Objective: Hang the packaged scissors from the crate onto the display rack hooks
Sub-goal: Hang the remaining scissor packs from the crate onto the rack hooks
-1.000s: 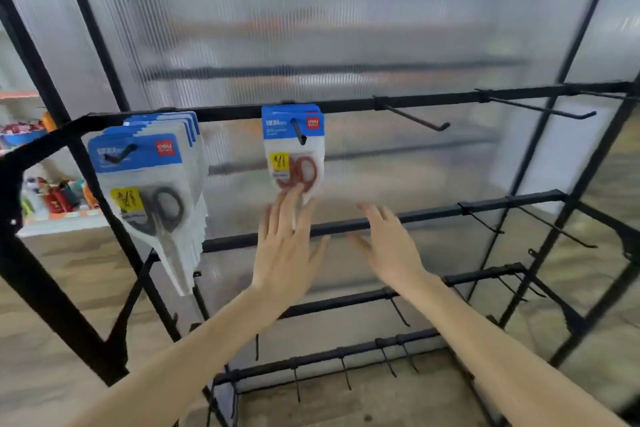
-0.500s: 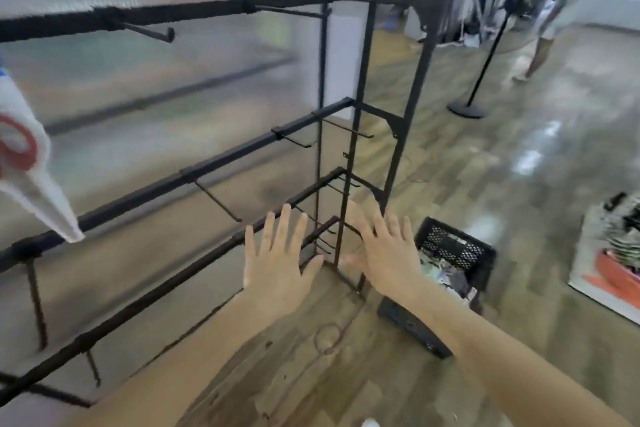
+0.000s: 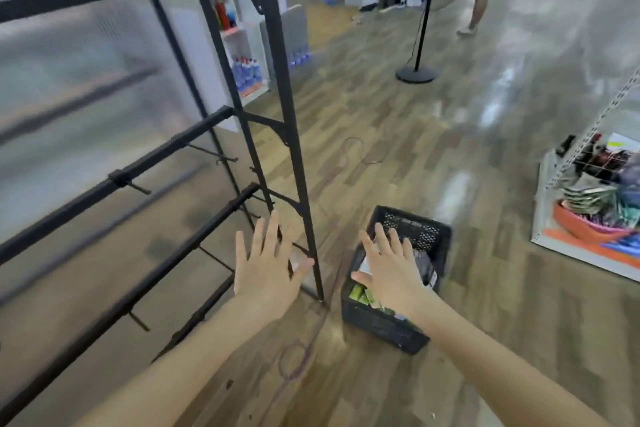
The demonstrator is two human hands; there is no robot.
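Note:
A black plastic crate (image 3: 429, 236) stands on the wooden floor just right of the display rack's corner post (image 3: 298, 163). Packaged goods (image 3: 424, 267) lie inside it, partly hidden by my right hand (image 3: 389, 267), which hovers over the crate with fingers spread and holds nothing. My left hand (image 3: 268, 263) is stretched out flat in front of the post's foot, also empty. The black rack (image 3: 114, 180) fills the left side, with bare hooks (image 3: 140, 188) on its crossbars. No hung scissors packs are in view.
A black fan stand (image 3: 415, 73) rises from the floor beyond the crate, and a person's legs (image 3: 476, 7) show further back. A white shelf unit (image 3: 588, 204) with mixed goods stands at the right. A low shelf with bottles (image 3: 246, 73) sits behind the rack.
The view has swung right and down from the hung scissors packs to the floor crate. Both empty hands have dropped with it, and my right hand now hovers over the crate.

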